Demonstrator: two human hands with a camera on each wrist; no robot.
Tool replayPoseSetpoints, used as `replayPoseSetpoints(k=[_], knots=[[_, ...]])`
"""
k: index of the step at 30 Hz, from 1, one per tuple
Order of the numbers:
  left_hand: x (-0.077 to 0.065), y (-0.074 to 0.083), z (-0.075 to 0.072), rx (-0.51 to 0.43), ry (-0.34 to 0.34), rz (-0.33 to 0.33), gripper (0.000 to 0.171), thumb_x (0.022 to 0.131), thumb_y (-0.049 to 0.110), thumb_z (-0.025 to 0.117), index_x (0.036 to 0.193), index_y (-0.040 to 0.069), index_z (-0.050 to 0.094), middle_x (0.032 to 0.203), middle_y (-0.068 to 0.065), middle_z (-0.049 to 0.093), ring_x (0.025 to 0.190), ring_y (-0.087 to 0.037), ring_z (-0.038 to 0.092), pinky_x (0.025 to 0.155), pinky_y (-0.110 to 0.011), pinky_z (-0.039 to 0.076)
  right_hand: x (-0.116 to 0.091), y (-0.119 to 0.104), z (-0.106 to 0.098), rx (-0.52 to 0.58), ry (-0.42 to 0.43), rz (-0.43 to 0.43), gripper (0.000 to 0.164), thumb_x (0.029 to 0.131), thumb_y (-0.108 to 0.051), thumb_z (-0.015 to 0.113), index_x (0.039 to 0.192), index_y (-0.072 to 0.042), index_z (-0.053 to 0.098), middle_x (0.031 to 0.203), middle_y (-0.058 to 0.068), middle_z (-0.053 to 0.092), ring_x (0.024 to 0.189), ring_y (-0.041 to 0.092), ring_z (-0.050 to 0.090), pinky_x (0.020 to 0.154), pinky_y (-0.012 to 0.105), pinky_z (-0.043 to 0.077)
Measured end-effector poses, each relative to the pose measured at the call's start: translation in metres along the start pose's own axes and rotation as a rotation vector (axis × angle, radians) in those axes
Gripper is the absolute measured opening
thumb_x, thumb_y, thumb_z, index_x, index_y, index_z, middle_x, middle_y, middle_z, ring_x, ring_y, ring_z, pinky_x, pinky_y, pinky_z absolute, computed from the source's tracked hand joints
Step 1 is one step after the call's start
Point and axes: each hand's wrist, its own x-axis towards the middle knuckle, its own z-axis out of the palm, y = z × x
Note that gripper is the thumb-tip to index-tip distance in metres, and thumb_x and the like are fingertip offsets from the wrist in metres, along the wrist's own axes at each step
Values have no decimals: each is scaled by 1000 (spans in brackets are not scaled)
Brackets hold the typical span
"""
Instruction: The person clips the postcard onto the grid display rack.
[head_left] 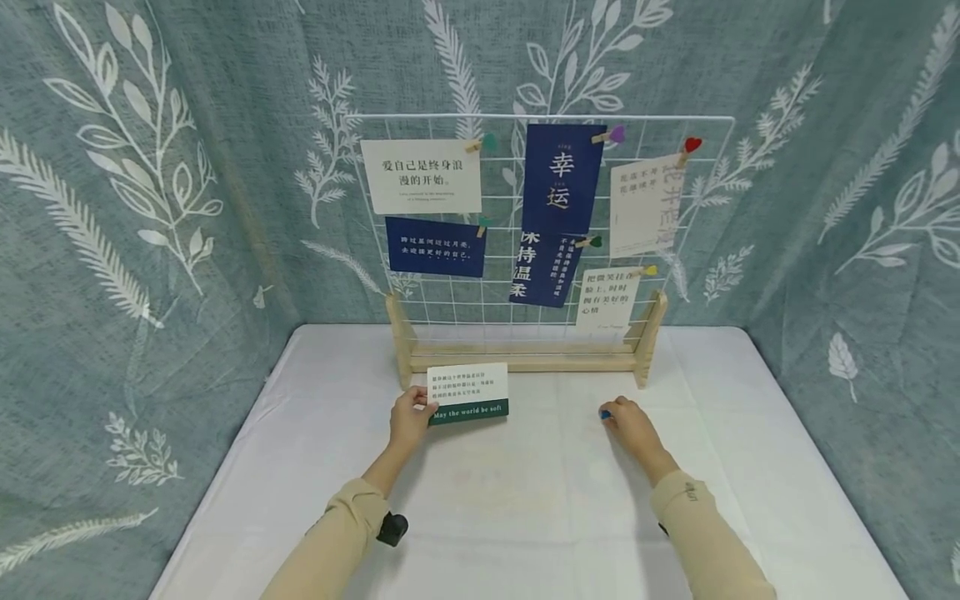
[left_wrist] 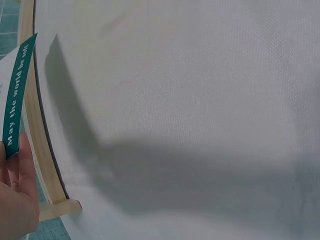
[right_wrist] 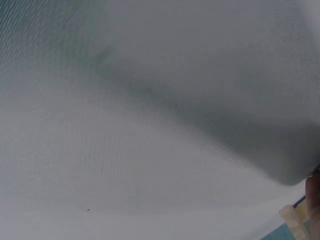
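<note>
My left hand pinches the left end of a white and green card printed "May the world be soft", held above the table in front of the rack. In the left wrist view the card's green strip shows between thumb and fingers. To the right, my right hand pinches a small blue piece, mostly hidden by the fingers; it looks like a clip. The right wrist view catches only some fingers at its edge. Behind both hands stands a white wire grid rack on a wooden base.
Several cards hang on the grid, among them a white card, a blue card and a small white card. Small wooden clips, one with a red heart, hold them. A white cloth covers the table; patterned curtains surround it.
</note>
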Motion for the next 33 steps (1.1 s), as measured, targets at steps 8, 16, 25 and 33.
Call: replayPoseSetpoints(k=[8, 16, 25, 33], knots=[[51, -100, 31, -260, -72, 214, 21, 83, 23, 72, 96, 9, 64, 76, -1, 66, 58, -12, 63, 46, -25, 52, 0, -5, 3, -85, 41, 64, 16, 76, -4, 70, 90, 2, 70, 85, 15, 66, 81, 30, 66, 76, 38, 57], [23, -34, 18, -198, -58, 108, 20, 83, 0, 68, 100, -8, 60, 79, -18, 64, 56, -15, 60, 48, -28, 54, 5, -8, 1, -158, 72, 48, 15, 71, -6, 73, 83, 1, 71, 81, 14, 65, 75, 28, 62, 68, 38, 56], [1, 12, 1, -57, -56, 26, 20, 86, -4, 63, 103, -13, 58, 88, -27, 63, 62, -12, 59, 52, -20, 51, 5, -7, 0, -214, 49, -3, 13, 72, -5, 75, 81, 0, 67, 80, 12, 64, 72, 26, 60, 66, 35, 54], [5, 13, -2, -62, -49, 43, 18, 87, -3, 61, 103, -12, 58, 90, -27, 63, 65, -16, 61, 55, -25, 53, 5, -5, -6, -191, 22, -20, 11, 73, -1, 74, 82, 2, 67, 79, 13, 64, 72, 27, 60, 66, 37, 54]])
